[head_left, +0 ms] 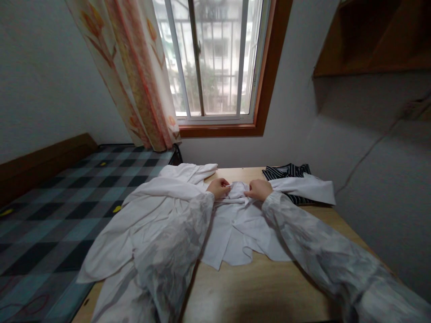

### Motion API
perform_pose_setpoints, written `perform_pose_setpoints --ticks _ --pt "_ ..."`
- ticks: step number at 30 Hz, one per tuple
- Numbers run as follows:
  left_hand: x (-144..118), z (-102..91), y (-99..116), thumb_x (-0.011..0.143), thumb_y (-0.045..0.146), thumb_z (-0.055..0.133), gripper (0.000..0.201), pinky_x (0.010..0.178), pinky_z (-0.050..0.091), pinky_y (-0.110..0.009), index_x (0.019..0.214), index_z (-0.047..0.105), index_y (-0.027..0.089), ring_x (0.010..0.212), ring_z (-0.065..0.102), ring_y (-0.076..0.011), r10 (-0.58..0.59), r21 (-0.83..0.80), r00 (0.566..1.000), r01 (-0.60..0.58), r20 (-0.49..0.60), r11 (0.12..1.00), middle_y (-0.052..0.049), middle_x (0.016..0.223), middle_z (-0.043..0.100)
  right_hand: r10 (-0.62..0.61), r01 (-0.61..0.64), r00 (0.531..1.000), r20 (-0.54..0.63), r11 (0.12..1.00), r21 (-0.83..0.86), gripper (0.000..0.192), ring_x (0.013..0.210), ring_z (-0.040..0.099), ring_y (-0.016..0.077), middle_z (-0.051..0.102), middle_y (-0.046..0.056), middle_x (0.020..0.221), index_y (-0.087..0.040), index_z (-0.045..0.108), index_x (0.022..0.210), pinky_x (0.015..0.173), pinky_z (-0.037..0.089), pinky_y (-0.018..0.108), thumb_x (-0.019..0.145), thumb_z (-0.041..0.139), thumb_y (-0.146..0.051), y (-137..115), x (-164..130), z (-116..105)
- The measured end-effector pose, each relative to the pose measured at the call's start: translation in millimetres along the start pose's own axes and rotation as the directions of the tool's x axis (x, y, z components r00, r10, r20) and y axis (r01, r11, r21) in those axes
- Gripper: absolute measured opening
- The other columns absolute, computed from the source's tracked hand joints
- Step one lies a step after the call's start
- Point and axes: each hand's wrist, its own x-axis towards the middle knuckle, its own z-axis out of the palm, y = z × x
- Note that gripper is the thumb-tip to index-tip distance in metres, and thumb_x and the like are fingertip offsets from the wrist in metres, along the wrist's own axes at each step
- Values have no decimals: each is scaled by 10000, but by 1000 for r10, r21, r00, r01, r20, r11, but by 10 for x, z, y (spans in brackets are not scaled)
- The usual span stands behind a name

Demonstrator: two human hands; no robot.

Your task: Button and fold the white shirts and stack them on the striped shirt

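Left hand: the left hand (219,187) is seen at the far middle of the light wooden table (256,287), its fingers pinched together on the collar area of a white button-up shirt (235,224).
Right hand: the right hand (258,189) is placed just beside the left, with its fingers likewise closed on the same bunched white cloth; the two hands are near each other but apart.
Sleeves: both forearms are covered by pale, crinkled translucent sleeves (303,237) that reach to the wrists.
Shirt: the white shirt is laid flat on the table's middle, its collar towards the far edge and its hem towards the near edge.
Other white garments: a loose heap of white cloth (141,215) is spread over the table's left edge and partly overhangs it.
Striped garment: a dark folded garment with thin white stripes (286,171) is set at the far right corner, partly covered by a white sleeve (306,187).
Bed: a mattress with a blue and black check cover (50,206) is seen left of the table.
Background: a barred window (212,58) with a floral curtain (134,72) is seen beyond the table's far edge.
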Motion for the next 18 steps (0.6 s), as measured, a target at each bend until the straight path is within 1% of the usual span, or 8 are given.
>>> perform_pose_setpoints --ticks 3,5,7,9,12,15,18 --pt "-24 -17 41 800 288 734 135 672 499 -251 881 744 180 728 690 -166 48 -61 998 -50 -27 997 -18 766 740 37 -32 999 -19 975 220 178 1112 711 370 780 177 878 -204 668 606 944 525 410 683 810 -278 108 84 23" --pt "-39 -49 47 808 302 737 152 681 508 -258 897 740 180 731 697 -168 72 -114 996 -78 -56 990 -24 790 746 50 -41 999 -18 937 348 164 1024 730 312 757 131 800 -206 655 642 894 557 365 738 761 -285 167 145 13" --pt "-49 -86 40 807 316 746 164 676 508 -263 898 732 180 723 694 -169 70 -188 993 -86 -91 978 -30 802 747 64 -55 998 -1 858 510 155 894 741 261 728 90 737 -207 650 719 810 590 334 812 716 -312 211 191 -11" --pt "-52 -114 30 795 330 762 182 681 508 -264 891 723 180 737 691 -170 32 -270 992 -64 -121 961 -37 832 753 64 -65 998 26 746 663 143 804 742 231 722 75 738 -208 641 810 748 616 323 881 683 -325 241 209 -44" --pt "-42 -120 14 752 331 806 216 697 509 -263 873 716 176 748 678 -164 -50 -395 991 -3 -124 919 -35 839 750 35 -76 997 67 561 825 110 805 753 213 748 84 826 -212 622 911 758 648 329 955 651 -308 273 188 -102" --pt "-23 -89 -1 719 333 840 256 674 494 -256 863 702 173 702 638 -146 -112 -466 988 51 -105 883 -10 764 709 -4 -111 993 121 373 921 67 840 763 202 758 84 893 -217 607 980 790 666 330 1011 604 -277 288 153 -141" --pt "-2 -67 -14 722 376 856 311 669 493 -256 897 697 175 700 624 -141 -157 -502 983 91 -92 860 -6 760 687 -64 -194 976 206 157 968 59 863 769 196 759 75 911 -215 605 1031 802 672 316 1041 553 -241 270 140 -137"
